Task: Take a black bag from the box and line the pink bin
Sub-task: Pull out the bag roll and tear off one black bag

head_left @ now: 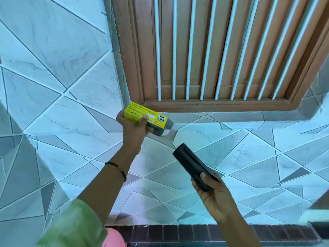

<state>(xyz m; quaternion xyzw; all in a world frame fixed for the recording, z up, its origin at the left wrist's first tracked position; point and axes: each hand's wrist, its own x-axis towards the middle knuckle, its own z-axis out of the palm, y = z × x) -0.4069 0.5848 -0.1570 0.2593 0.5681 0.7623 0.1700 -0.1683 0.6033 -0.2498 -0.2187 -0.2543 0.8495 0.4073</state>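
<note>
My left hand [132, 126] grips a yellow-green bag box [147, 118] held up near the window sill, its end flap [170, 131] hanging open on the right. My right hand [213, 191] holds a black roll of bags [191, 164], lower and to the right, apart from the box and pointing up-left. A small curved piece of the pink bin [114, 237] shows at the bottom edge, mostly hidden behind my green left sleeve [74, 227].
A grey-white tiled wall [53, 86] fills the view. Above is a brown wooden window frame [219, 105] with white bars. A band of dark brick-like tiles [204, 232] runs along the bottom.
</note>
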